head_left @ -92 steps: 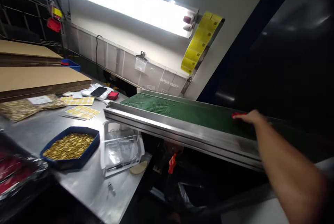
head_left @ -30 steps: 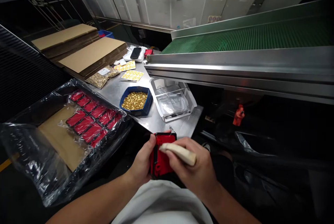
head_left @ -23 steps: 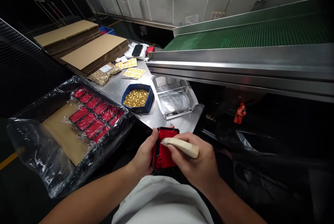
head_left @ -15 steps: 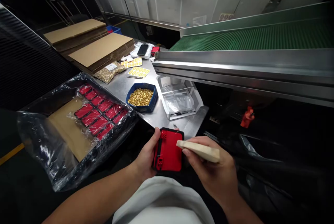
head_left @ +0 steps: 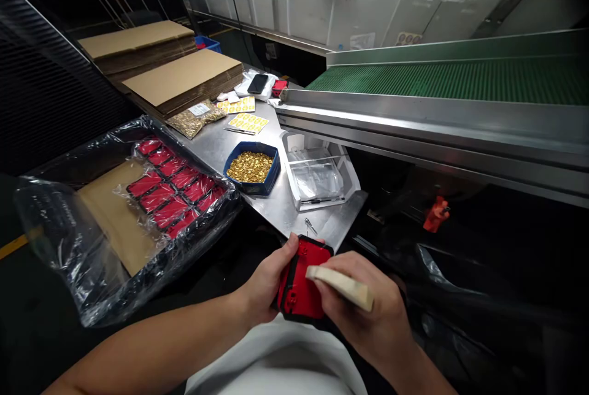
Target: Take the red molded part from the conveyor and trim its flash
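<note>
My left hand (head_left: 269, 281) is closed round the left edge of a red case with black rims (head_left: 301, 287), its thumb near the top corner. Between the fingers and thumb of my right hand (head_left: 368, 303) is a flat, pale wooden piece (head_left: 340, 284). Its rounded end lies over the red face of the case; whether it touches the case I cannot tell. Just beyond the case, a small metal tool (head_left: 311, 226) lies on the steel table (head_left: 271, 214). The lower right part of the case is hidden by my right hand.
On the left, a plastic-lined box (head_left: 110, 297) holds several red cases. A blue tray (head_left: 262, 187) of gold-coloured pieces and a white tray (head_left: 317, 202) with clear bags stand on the table. Behind are cardboard stacks (head_left: 184, 79); a green conveyor (head_left: 437, 82) runs along the right.
The red case has tilted and shifted slightly right and down in view. My right hand has brought the wooden piece a little left and down over it. The camera view has turned slightly.
</note>
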`<control>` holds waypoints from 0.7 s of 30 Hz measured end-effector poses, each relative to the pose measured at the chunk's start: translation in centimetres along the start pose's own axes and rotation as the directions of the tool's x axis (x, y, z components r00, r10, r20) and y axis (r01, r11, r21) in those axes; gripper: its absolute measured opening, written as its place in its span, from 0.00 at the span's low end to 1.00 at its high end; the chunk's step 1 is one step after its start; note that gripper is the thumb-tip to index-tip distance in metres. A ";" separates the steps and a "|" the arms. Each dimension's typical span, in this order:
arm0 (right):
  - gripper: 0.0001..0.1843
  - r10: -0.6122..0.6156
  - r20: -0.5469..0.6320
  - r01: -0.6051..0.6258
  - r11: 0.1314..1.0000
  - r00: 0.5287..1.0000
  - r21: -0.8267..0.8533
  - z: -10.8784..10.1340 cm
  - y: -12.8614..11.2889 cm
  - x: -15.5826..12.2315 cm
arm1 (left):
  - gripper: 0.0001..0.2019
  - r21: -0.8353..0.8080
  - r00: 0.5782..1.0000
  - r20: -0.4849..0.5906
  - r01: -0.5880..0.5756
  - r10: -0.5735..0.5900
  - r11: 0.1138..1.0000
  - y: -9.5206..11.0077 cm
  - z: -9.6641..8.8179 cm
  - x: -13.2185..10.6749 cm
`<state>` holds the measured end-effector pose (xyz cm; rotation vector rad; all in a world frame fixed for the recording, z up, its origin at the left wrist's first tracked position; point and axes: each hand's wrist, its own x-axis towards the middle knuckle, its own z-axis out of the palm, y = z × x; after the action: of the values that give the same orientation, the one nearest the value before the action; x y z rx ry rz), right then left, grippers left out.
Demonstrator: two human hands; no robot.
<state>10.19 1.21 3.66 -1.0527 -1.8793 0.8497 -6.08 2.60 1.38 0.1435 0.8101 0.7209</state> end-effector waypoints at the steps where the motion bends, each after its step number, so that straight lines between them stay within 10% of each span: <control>1: 0.12 -0.003 -0.011 0.003 1.000 1.000 -0.006 -0.1 -0.1 0.0 | 0.29 -0.006 1.000 0.014 0.016 -0.016 1.000 -0.2 0.0 0.1; 5: 0.12 -0.055 0.022 0.055 0.998 0.998 0.026 -1.5 -0.4 -0.6 | 0.28 -0.035 0.990 0.134 0.043 -0.038 0.998 -0.5 0.2 0.3; 7: 0.09 0.124 -0.170 -0.124 0.992 0.978 0.010 -2.6 0.3 -1.6 | 0.31 -0.051 0.984 0.169 0.074 -0.064 0.996 -0.5 0.2 0.1; 10: 0.14 0.513 -0.503 -0.517 0.844 0.696 0.145 -3.0 3.9 -3.0 | 0.35 -0.099 0.965 0.239 0.139 -0.112 0.985 -0.3 0.1 -0.2; 13: 0.24 0.712 -0.474 -0.667 0.683 0.518 0.298 -1.2 9.3 -2.8 | 0.39 -0.125 0.936 0.326 0.182 -0.133 0.975 -0.4 -0.3 -0.3; 21: 0.27 0.637 -0.448 -0.750 0.648 0.628 -0.130 3.5 17.5 2.8 | 0.42 -0.145 0.940 0.325 0.157 -0.103 0.977 -1.1 -2.2 -0.4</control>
<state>12.30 10.59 -11.67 -2.0825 -1.2646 0.7020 -7.24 1.18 -0.28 0.0496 0.4449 0.6180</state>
